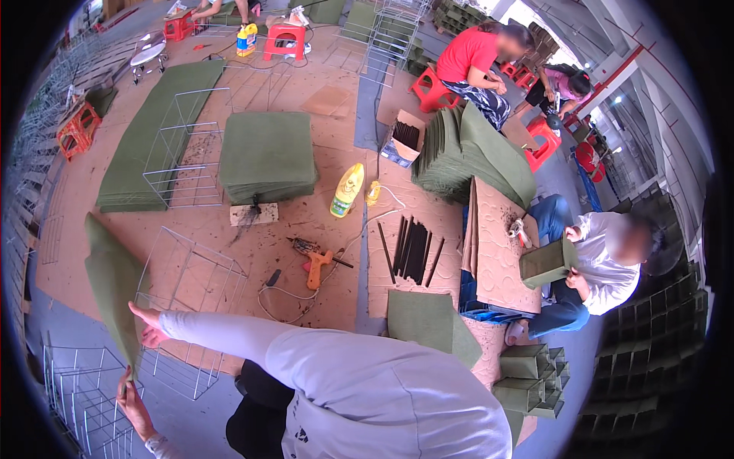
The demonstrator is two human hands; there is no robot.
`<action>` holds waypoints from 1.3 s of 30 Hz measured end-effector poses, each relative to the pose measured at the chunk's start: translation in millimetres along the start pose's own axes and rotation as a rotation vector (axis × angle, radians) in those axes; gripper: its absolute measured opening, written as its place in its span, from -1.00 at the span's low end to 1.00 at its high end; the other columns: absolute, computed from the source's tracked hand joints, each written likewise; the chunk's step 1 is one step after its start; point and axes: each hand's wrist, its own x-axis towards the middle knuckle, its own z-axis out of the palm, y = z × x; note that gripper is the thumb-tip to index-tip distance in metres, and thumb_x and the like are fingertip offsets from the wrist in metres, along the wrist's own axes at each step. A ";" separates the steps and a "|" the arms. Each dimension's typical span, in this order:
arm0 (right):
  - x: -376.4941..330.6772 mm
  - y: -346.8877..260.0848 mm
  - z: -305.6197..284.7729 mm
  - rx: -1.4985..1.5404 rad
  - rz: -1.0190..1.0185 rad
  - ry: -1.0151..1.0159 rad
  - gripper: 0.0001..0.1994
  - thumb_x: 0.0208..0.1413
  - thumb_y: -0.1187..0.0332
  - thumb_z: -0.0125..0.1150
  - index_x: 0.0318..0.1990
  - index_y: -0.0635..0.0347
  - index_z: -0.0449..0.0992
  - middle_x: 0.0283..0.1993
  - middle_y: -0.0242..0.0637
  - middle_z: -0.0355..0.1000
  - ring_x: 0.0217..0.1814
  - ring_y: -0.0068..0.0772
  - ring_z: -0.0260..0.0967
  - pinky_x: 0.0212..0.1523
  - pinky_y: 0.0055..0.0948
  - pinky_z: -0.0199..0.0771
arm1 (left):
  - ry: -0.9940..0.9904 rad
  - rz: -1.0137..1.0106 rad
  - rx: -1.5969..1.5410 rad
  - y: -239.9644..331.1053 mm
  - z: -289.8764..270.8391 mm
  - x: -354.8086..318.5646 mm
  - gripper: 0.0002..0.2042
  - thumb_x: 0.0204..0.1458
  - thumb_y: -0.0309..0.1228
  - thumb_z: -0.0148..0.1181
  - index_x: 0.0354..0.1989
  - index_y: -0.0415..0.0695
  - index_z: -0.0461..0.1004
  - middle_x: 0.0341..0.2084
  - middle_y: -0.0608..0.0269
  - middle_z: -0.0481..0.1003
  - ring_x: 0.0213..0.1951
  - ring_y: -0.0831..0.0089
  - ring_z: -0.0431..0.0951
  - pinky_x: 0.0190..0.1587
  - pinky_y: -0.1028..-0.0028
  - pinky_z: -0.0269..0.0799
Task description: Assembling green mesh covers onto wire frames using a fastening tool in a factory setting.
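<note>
The right hand [149, 327] is gripping the upper right edge of a green felt sheet [115, 287] at the lower left of the frame, fingers folded over the edge and the arm in a white sleeve reaching across the body. The left hand [131, 398] is pinching the sheet's bottom corner lower down, so between them the two hands are keeping the limp sheet taut and upright, probably so it hangs flat against the wire frame [195, 306] standing just beside it at centre left. Another wire cage [80, 398] is sitting at the lower left corner. An orange glue gun [317, 264] is lying on the floor near the middle, with a yellow bottle [346, 190] above it. At right, a seated person [604, 268] is handling a green box.
</note>
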 end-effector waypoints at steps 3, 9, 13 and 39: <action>20.7 -13.4 -7.8 0.151 -0.150 -0.204 0.02 -0.32 -0.49 -0.08 0.23 0.05 -0.03 0.19 0.04 0.08 0.16 0.03 0.14 0.10 0.06 0.11 | -0.082 -0.017 0.021 -2.7 -0.4 -5.0 -0.72 0.05 -0.33 0.00 -0.22 -0.33 0.42 -0.08 0.04 0.38 0.05 0.29 0.27 0.17 0.39 0.00; 15.1 -32.8 10.6 0.210 -0.206 -0.117 0.05 -0.44 -0.54 -0.06 0.17 0.04 0.08 0.05 -0.06 0.24 0.06 -0.07 0.23 0.00 0.06 0.20 | -0.133 -0.003 -0.075 -21.7 -16.7 -25.6 -0.71 -0.02 -0.25 0.08 -0.26 -0.25 0.44 -0.15 0.10 0.40 0.03 0.29 0.27 0.16 0.37 -0.01; 7.0 -10.7 26.0 0.377 -0.030 -0.223 0.09 -0.42 -0.55 -0.12 0.20 0.12 0.03 0.06 -0.03 0.23 0.07 -0.06 0.20 -0.02 -0.04 0.24 | 0.063 -0.050 -0.180 -18.1 -27.1 -40.4 -0.71 -0.09 -0.23 0.15 -0.34 -0.23 0.44 -0.20 0.13 0.41 0.03 0.24 0.27 0.16 0.31 -0.02; -89.4 -90.8 -124.6 0.332 -0.691 0.281 -0.82 -0.25 0.51 0.14 -0.42 0.02 0.36 -0.45 -0.50 0.32 -0.39 -0.55 0.27 -0.32 -0.39 0.27 | 0.463 -0.035 0.841 -92.3 -4.7 -53.4 -0.77 0.04 -0.41 -0.01 -0.21 -0.28 0.47 -0.28 0.14 0.48 -0.28 0.36 0.46 -0.25 0.44 0.37</action>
